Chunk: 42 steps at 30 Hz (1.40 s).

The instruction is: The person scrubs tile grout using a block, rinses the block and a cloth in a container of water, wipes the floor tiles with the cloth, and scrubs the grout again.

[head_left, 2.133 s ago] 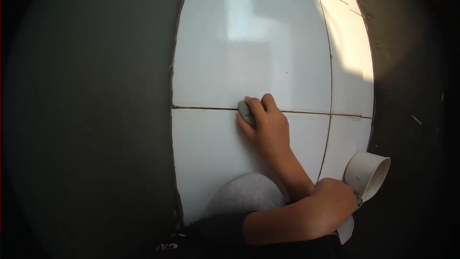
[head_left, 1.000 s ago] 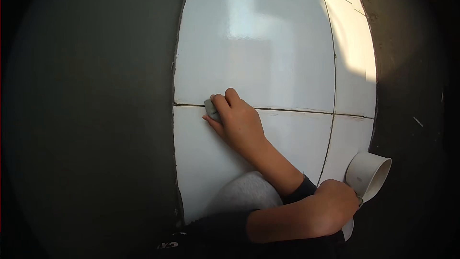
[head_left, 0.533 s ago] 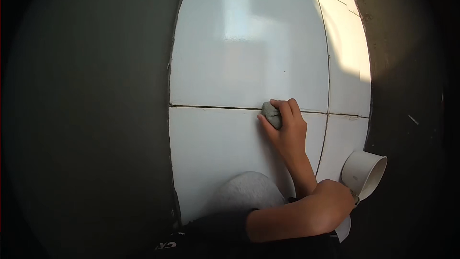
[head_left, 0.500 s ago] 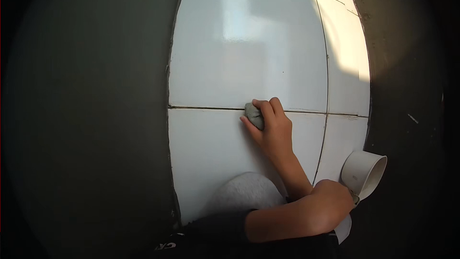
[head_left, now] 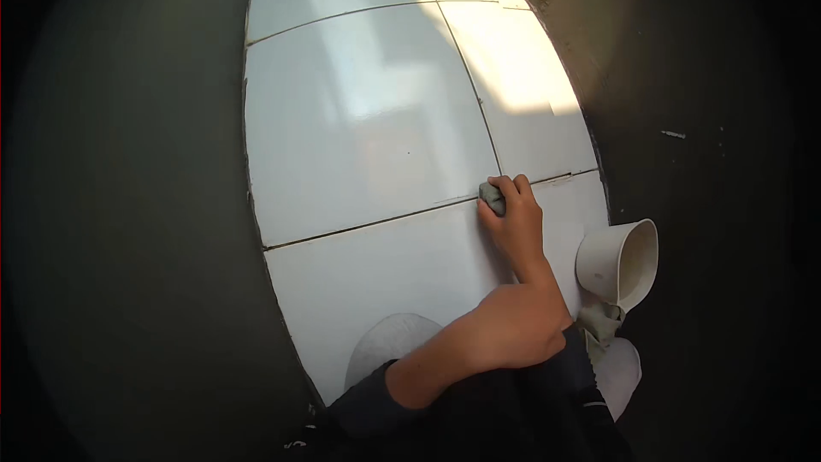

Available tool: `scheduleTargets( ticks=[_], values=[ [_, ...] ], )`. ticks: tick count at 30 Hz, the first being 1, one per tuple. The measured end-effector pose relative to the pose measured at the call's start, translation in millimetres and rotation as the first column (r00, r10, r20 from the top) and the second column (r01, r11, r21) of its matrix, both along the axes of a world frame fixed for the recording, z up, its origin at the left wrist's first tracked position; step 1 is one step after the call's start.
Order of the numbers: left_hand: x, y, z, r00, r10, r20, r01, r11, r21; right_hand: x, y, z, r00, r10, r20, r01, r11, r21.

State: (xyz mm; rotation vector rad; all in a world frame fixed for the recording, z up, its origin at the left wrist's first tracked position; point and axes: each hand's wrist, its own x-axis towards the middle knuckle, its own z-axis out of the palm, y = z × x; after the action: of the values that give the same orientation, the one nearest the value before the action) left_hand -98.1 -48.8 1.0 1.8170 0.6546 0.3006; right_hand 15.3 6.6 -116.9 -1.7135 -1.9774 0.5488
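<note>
Toward three o'clock along the tile seam [head_left: 368, 224], the grey lump [head_left: 490, 198] had shifted near a crossing, clamped in the right hand [head_left: 518, 212]. At six o'clock, the left hand [head_left: 528, 325], its grip unclear, no longer overlapped the greenish cloth [head_left: 601, 320] at five; the white cup [head_left: 600, 265] tilted at four.

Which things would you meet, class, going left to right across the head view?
Pale rounded shape → grey lump → right hand → white tub → thin white streak.
</note>
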Motion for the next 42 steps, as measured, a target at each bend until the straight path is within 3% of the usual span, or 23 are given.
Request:
scheduleTargets(
  ticks=[2,4,5,6,7,8,10,11,13,14,17,19,23,26,28,30,32,34,36,38,40,42],
  values=[
    [7,1,-5,0.999,-0.018,-0.043,0.019,0.999,0.028,25,6,2,0.999,-0.046,0.018,0.045,0.999,0.006],
    [8,7,-3,0.989,-0.090,-0.114,0.082,0.994,-0.075,47,4,3,0.966,-0.115,-0.231,0.118,0.993,0.000],
    [8,10,-4,0.988,-0.094,-0.118,0.090,0.995,-0.043,56,-2,4,0.965,-0.115,-0.236,0.126,0.992,0.031],
    [8,12,-6,0.983,-0.163,-0.079,0.154,0.982,-0.105,66,-14,6,0.752,-0.328,-0.571,0.255,0.945,-0.206],
    [8,13,-7,0.972,-0.234,-0.038,0.225,0.960,-0.170,75,-28,8,0.390,-0.528,-0.754,0.258,0.849,-0.461],
    [8,14,-7,0.967,-0.251,-0.043,0.243,0.959,-0.147,82,-44,11,0.380,-0.517,-0.767,0.274,0.855,-0.441],
    [6,14,-9,0.968,-0.220,0.118,0.248,0.906,-0.342,96,-75,18,-0.078,-0.608,-0.790,-0.045,0.794,-0.606],
    [6,14,-15,0.963,-0.242,0.114,0.267,0.908,-0.324,97,-86,28,-0.145,-0.609,-0.780,-0.088,0.793,-0.603],
    [6,14,-29,0.964,-0.191,0.185,0.258,0.840,-0.478,101,-102,35,-0.229,-0.594,-0.771,-0.163,0.804,-0.571],
    [7,13,-34,0.962,-0.207,0.176,0.266,0.845,-0.464,103,-108,30,-0.273,-0.583,-0.765,-0.200,0.813,-0.547],
    [12,3,-40,0.987,-0.027,0.158,0.123,0.758,-0.641,107,-121,11,-0.332,-0.540,-0.773,-0.290,0.838,-0.461],
    [13,-7,-53,0.975,0.044,0.219,0.116,0.739,-0.664,102,-128,-2,-0.383,-0.645,-0.662,-0.294,0.764,-0.575],
    [11,-48,-52,0.926,0.248,0.285,0.041,0.684,-0.728,86,-154,-22,-0.359,-0.723,-0.590,-0.263,0.685,-0.679],
    [15,-64,-58,0.874,0.389,0.291,-0.059,0.680,-0.730,84,-171,-43,-0.391,-0.768,-0.508,-0.366,0.636,-0.680],
    [23,-70,-61,0.730,0.679,0.086,-0.407,0.532,-0.743,83,-181,-43,-0.451,-0.754,-0.478,-0.440,0.653,-0.616],
    [26,-74,-69,0.671,0.735,0.097,-0.472,0.524,-0.709,86,-188,-31,-0.472,-0.733,-0.490,-0.437,0.678,-0.592],
    [37,-82,-75,0.494,0.869,-0.026,-0.706,0.383,-0.596,91,-189,-25,-0.488,-0.709,-0.509,-0.430,0.703,-0.566],
    [47,-94,-91,0.446,0.892,-0.072,-0.689,0.292,-0.663,99,-186,-28,-0.436,-0.643,-0.630,-0.475,0.758,-0.446],
    [51,-100,-98,0.556,0.824,-0.107,-0.758,0.449,-0.473,98,-188,-28,-0.369,-0.646,-0.669,-0.414,0.758,-0.504],
    [53,-101,-99,0.557,0.824,-0.107,-0.763,0.456,-0.457,95,-192,-38,-0.214,-0.637,-0.741,-0.234,0.770,-0.594],
    [54,-101,-102,0.558,0.823,-0.106,-0.769,0.464,-0.441,95,-193,-46,-0.138,-0.640,-0.756,-0.201,0.765,-0.612],
    [56,-100,-106,0.659,0.741,-0.125,-0.714,0.566,-0.413,93,-191,-52,0.212,-0.587,-0.781,-0.042,0.793,-0.608]
  ],
)
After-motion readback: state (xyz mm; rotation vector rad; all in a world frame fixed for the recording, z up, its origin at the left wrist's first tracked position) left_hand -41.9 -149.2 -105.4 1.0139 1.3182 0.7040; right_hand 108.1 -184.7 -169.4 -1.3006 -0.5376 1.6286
